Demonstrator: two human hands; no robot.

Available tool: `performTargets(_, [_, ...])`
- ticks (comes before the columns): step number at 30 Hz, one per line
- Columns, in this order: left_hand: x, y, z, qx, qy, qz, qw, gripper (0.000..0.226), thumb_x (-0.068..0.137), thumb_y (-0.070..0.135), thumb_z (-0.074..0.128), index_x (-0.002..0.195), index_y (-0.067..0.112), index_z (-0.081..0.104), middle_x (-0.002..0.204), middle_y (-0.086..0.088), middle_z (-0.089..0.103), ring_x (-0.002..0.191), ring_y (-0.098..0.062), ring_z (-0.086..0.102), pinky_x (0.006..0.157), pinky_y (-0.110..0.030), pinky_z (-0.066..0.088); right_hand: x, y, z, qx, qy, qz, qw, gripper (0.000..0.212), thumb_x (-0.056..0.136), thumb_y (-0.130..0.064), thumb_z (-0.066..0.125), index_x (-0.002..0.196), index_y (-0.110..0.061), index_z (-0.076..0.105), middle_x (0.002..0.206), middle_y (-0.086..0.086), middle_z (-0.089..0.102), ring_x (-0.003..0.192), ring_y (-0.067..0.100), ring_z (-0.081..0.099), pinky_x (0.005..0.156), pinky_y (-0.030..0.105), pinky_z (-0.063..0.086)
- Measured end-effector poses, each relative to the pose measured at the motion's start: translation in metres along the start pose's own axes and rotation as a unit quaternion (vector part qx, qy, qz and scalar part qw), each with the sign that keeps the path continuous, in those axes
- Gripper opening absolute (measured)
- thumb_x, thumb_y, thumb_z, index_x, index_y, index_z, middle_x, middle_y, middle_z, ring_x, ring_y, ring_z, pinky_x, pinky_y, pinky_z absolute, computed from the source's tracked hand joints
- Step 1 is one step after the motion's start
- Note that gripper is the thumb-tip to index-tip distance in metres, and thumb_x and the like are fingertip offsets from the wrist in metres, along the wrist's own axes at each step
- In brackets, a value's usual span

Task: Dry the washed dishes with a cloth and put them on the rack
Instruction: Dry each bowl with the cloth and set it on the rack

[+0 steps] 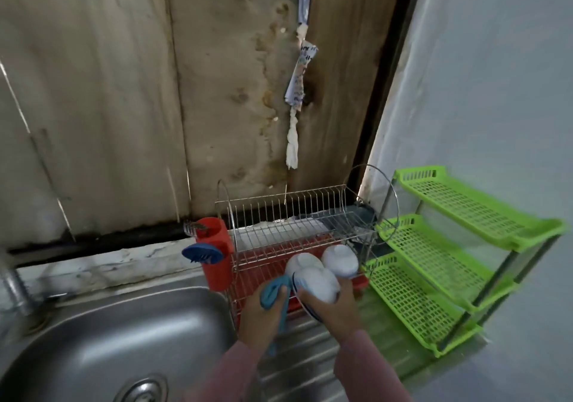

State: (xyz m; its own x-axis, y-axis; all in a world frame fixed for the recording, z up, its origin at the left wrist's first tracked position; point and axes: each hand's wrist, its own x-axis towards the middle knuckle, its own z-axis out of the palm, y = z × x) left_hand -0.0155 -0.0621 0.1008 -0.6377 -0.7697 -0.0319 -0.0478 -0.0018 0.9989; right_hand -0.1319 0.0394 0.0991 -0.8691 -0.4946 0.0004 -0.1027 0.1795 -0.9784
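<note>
My right hand grips a white bowl with a dark rim line, held upside down and tilted at the front of the wire dish rack. Two more white bowls lie upside down on the rack's lower tier, right behind the held one. Just left of the held bowl, my left hand holds a blue cloth, with part of the cloth hanging down below the fingers.
A red cutlery holder with a fork and a blue strainer hangs on the rack's left end. The steel sink lies to the left, a green three-tier plastic shelf to the right. Behind stands a wooden wall.
</note>
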Motion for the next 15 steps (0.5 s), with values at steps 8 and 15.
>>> performTargets(8, [0.011,-0.021,0.011,-0.041,0.131,-0.059,0.989,0.014,0.094,0.032,0.062,0.108,0.037,0.063,0.109,0.006,0.068,0.102,-0.014,0.063,0.096,-0.040,0.052,0.061,0.027,0.020,-0.121,-0.156,-0.012,0.980,0.107,0.047,-0.058,0.088,0.137,-0.026,0.040,0.132,-0.001,0.045,0.119,0.023,0.051,0.094,0.039,0.051])
performTargets(15, [0.011,-0.036,0.009,-0.025,0.222,-0.059,0.973,0.013,0.092,0.030,0.066,0.105,0.032,0.068,0.101,0.003,0.072,0.100,-0.019,0.067,0.090,-0.035,0.054,0.091,0.028,0.038,-0.292,-0.191,-0.083,0.934,0.104,0.060,-0.064,0.083,0.143,-0.024,0.035,0.142,0.001,0.046,0.130,0.026,0.043,0.108,0.041,0.038])
